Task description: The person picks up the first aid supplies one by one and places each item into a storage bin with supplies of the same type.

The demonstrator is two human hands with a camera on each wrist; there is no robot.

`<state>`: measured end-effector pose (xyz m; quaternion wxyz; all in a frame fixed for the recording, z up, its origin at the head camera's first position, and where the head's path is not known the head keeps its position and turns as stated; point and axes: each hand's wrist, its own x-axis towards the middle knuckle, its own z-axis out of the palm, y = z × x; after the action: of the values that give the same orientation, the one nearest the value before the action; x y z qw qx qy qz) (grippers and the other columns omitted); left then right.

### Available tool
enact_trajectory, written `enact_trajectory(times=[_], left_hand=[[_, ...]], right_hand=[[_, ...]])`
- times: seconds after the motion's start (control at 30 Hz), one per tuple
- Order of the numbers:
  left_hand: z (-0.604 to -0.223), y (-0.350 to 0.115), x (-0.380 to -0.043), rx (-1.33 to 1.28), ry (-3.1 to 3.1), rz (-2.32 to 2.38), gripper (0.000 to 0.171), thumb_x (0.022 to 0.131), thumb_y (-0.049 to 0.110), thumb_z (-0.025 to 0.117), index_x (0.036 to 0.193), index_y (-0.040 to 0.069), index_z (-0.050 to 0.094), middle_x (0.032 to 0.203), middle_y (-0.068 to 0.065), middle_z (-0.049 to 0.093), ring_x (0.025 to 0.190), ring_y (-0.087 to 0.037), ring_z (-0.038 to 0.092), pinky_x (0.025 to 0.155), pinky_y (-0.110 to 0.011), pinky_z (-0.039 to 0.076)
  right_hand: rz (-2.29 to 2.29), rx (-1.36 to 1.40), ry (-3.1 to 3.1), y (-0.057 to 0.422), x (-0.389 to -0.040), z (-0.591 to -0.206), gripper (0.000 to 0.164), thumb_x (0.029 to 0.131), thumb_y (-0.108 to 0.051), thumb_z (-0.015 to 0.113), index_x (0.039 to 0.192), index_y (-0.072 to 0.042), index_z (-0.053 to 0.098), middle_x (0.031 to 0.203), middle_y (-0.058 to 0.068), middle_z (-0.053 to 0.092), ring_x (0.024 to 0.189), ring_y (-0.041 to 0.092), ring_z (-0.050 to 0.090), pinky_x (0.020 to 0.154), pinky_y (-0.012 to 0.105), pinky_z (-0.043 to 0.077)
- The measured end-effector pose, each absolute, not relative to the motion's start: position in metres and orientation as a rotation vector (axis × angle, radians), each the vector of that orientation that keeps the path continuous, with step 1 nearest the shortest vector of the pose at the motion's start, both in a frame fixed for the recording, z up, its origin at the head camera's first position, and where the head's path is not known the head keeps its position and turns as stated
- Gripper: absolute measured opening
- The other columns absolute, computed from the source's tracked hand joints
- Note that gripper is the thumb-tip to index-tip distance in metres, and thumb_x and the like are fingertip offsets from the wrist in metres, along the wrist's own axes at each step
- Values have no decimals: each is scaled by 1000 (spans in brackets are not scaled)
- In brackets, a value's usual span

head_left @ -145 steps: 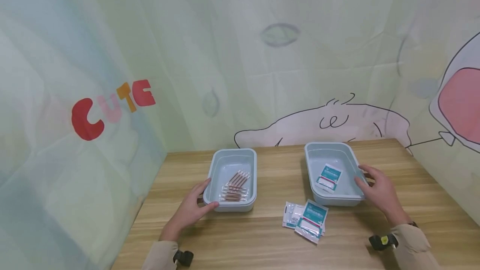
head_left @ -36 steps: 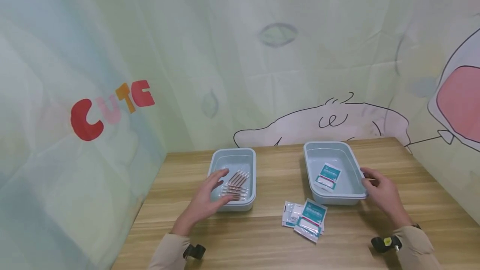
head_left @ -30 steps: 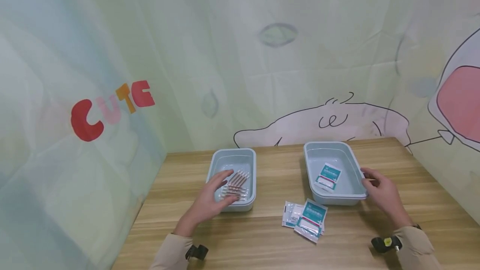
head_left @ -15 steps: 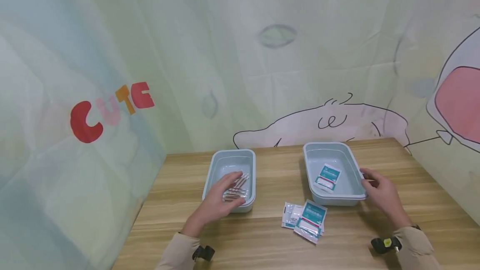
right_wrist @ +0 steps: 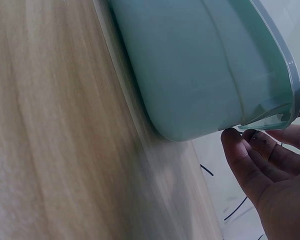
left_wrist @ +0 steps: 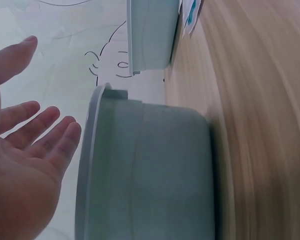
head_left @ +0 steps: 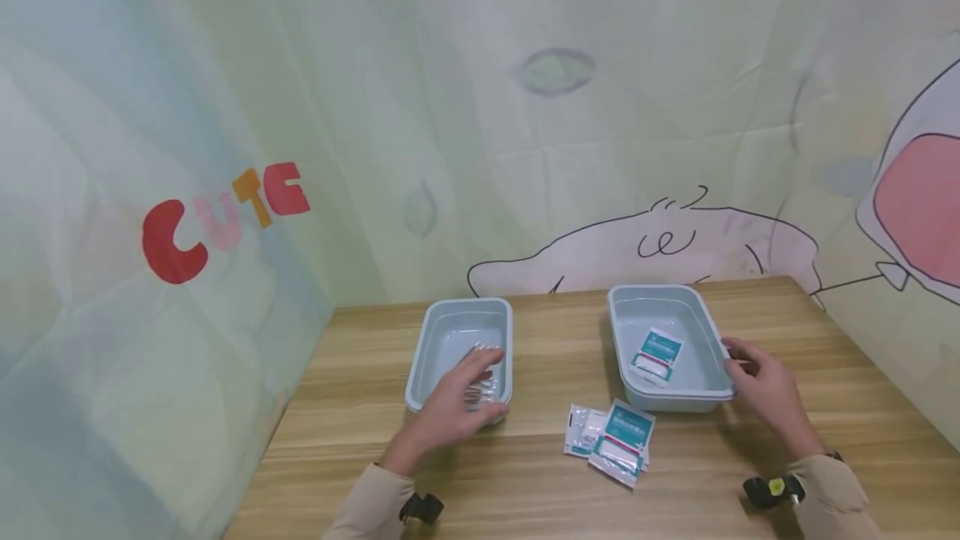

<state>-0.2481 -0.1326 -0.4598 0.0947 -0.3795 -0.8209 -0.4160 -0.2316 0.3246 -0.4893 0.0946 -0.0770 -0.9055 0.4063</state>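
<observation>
My left hand (head_left: 450, 407) hovers over the near end of the left light-blue plastic basin (head_left: 422, 357), fingers spread and holding nothing. In the left wrist view those extended fingers (left_wrist: 45, 135) stand beside the basin's rim, apart from it. Packs of cotton swabs (head_left: 480, 394) with brown sticks lie in that basin, partly hidden by the hand. At the right basin (head_left: 697, 340), my right hand (head_left: 768, 390) grips the right rim. The right wrist view shows its fingers (right_wrist: 237, 155) bent under the rim, the thumb above. One teal-and-white sachet (head_left: 657, 357) lies inside.
Several teal-and-white sachets (head_left: 622, 444) lie overlapped on the wooden table (head_left: 525, 490), in front of and between the basins. A printed cloth backdrop (head_left: 450, 148) rises behind the table and along its sides.
My left hand has left the left basin's side rim and moved rightward over the swab packs. My right hand has shifted slightly on the right basin's rim. Basins and sachets look unmoved.
</observation>
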Motion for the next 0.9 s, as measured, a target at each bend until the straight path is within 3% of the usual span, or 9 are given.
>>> enact_trajectory(times=[0.37,0.57,0.9], left_hand=[[-457,-118,-248,-1197,-2461,-1280,72,80,13,80,142,1,45,140,-18,51,126,-33,53,102,-36,50],[-459,-112,-248,-1192,-2528,-1236,71,83,21,78,143,5,44,143,-12,50,124,-28,56,101,-38,50],[-467,-103,-245,-1266,-2532,-1139,73,83,27,78,144,6,44,145,-15,49,131,-27,49,103,-33,49]], right_hand=[[1210,-213,-2677,326,-232,-490,48,101,-23,41,142,3,43,134,31,50,115,47,53,91,58,50],[1208,-218,-2677,327,-232,-490,48,101,-23,42,142,2,44,133,31,51,115,46,53,90,57,51],[1207,-219,-2686,326,-232,-491,48,102,-23,42,143,2,43,133,31,50,115,47,53,91,57,51]])
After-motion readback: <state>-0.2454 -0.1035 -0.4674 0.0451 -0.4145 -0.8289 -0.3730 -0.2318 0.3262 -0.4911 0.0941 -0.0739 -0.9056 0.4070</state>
